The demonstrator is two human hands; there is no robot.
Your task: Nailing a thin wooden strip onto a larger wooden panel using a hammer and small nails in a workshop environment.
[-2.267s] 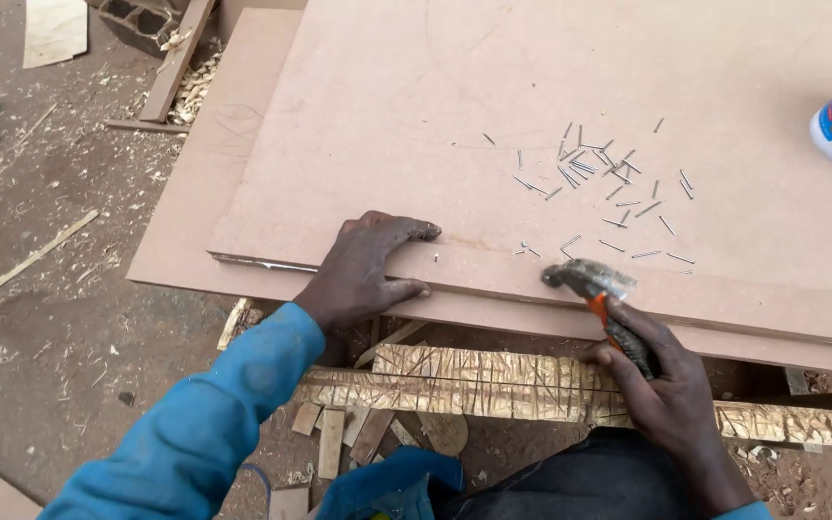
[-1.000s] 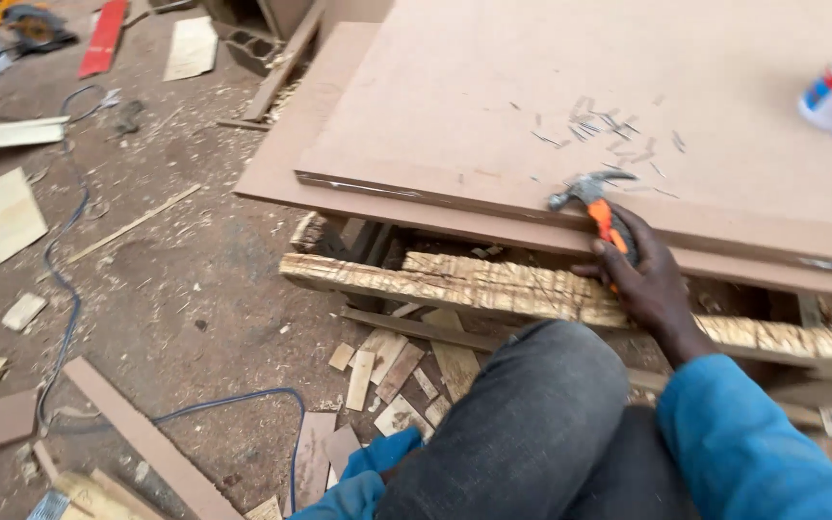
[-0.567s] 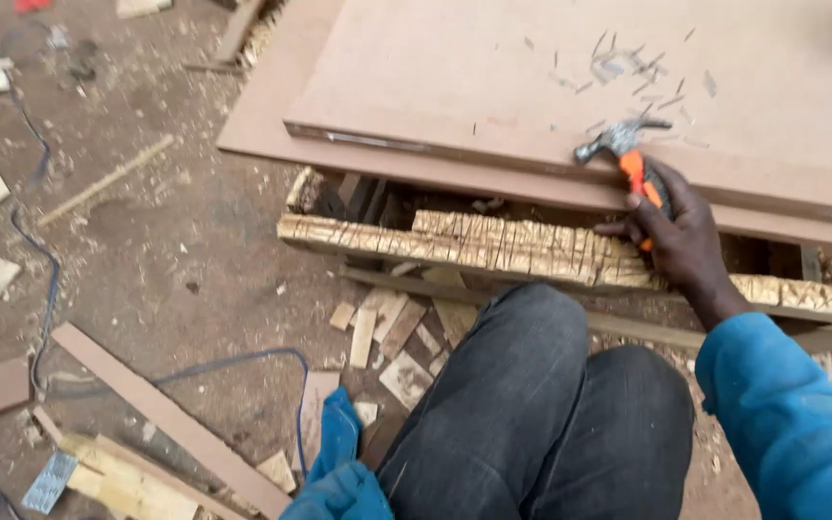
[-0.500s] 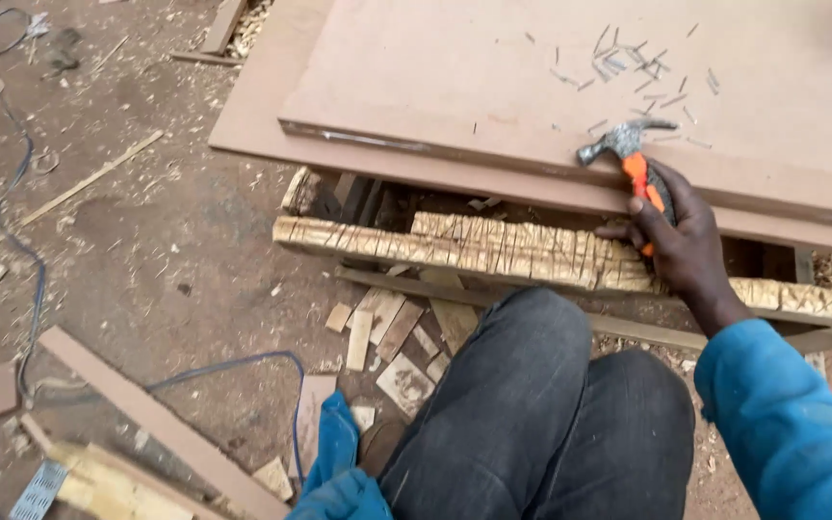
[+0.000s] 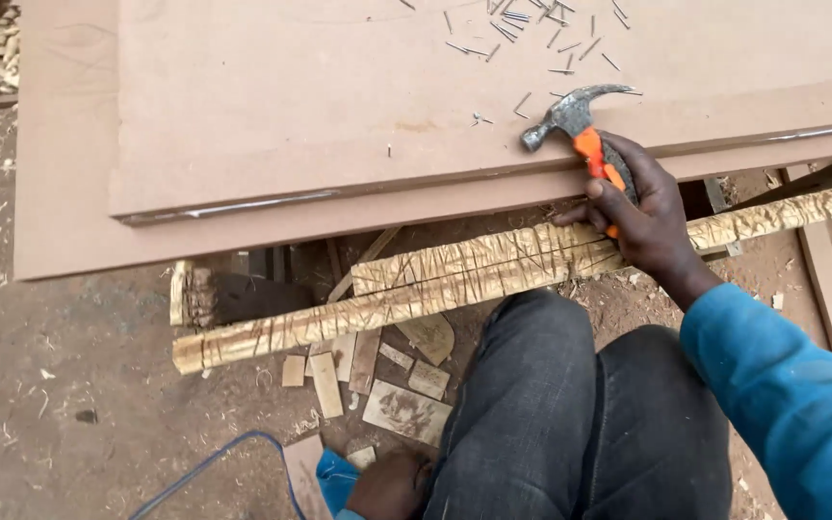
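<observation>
We've got our right hand [image 5: 642, 207] wrapped tight around the claw hammer [image 5: 585, 130], head resting by the loose nails [image 5: 522, 24] on the board [image 5: 339, 87], while our left hand [image 5: 387, 486] hangs low by the knee, grip hidden.

No packages, labels, signs or screens, as far as visible.

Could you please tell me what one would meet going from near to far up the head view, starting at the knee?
Dark trouser knee → scored wooden beam → edge of the stacked brown boards → loose nails.
</observation>
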